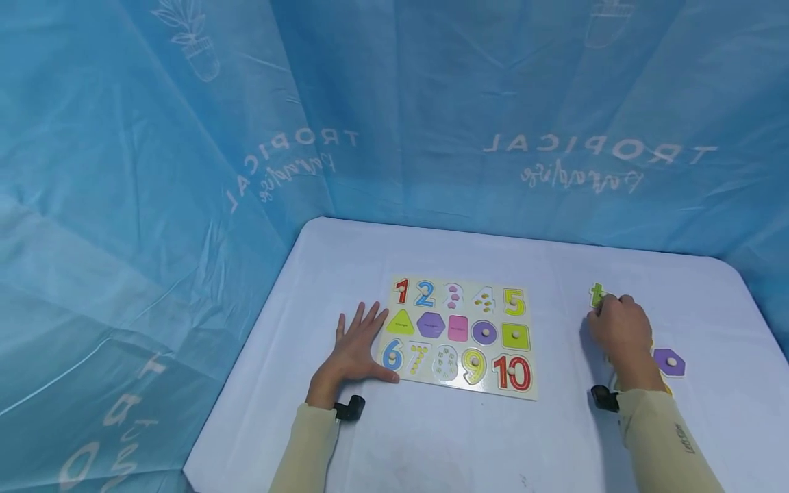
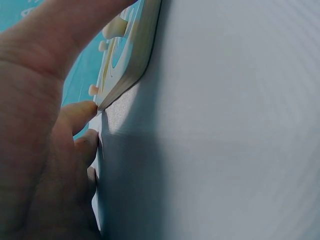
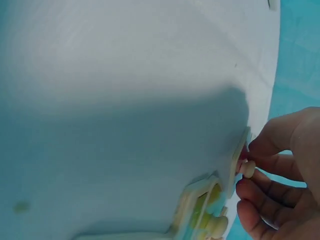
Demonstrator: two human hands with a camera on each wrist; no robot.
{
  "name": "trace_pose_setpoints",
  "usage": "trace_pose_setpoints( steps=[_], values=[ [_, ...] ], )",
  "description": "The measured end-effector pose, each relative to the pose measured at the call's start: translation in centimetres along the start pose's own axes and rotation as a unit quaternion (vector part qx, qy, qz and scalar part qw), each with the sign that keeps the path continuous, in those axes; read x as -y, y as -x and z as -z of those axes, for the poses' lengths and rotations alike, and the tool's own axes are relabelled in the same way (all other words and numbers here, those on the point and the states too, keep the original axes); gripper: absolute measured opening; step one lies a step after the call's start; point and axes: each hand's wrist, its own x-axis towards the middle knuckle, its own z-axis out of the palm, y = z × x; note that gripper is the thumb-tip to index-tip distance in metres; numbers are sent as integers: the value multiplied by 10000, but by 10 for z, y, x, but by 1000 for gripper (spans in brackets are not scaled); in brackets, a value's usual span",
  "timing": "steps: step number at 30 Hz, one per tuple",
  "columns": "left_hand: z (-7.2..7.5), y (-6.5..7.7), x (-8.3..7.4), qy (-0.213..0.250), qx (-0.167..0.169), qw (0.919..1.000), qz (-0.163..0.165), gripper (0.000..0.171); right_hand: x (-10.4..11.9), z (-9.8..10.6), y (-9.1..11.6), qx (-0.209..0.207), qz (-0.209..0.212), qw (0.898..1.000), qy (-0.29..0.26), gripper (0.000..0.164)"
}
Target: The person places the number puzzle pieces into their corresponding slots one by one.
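Note:
A number-and-shape puzzle board (image 1: 434,279) lies on the white table, with knobbed pieces in some places and bare printed recesses in others. My left hand (image 1: 356,352) is spread flat at its left side, thumb by the lower left corner. In the left wrist view the board's thick edge (image 2: 142,55) rises beside that hand's fingers. My right hand (image 1: 622,332) is over loose pieces at the right, its fingertips at the wooden knob (image 3: 247,169) of a puzzle piece with pink on it. Just beyond its fingers in the head view shows a green piece (image 1: 596,294).
A purple hexagon piece (image 1: 672,362) with a knob lies right of my right wrist. Other loose pieces are partly hidden under that arm; a green and light-blue one (image 3: 200,207) shows in the right wrist view. Blue printed curtains (image 1: 431,103) stand behind and left of the table.

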Motion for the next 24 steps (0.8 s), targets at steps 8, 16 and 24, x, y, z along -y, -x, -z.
trace_pose_setpoints(
  steps=[8,16,24],
  values=[
    [-1,-1,-1,-79,20,10000,18,136,-6,-1,3,98,-150,9994,-312,30],
    [1,-2,-3,-131,88,9998,90,137,-10,3,2,94,-1,9986,-525,26],
    [0,-1,-4,-201,115,9996,138,135,-2,5,1,129,0,9983,-566,27]
  ],
)
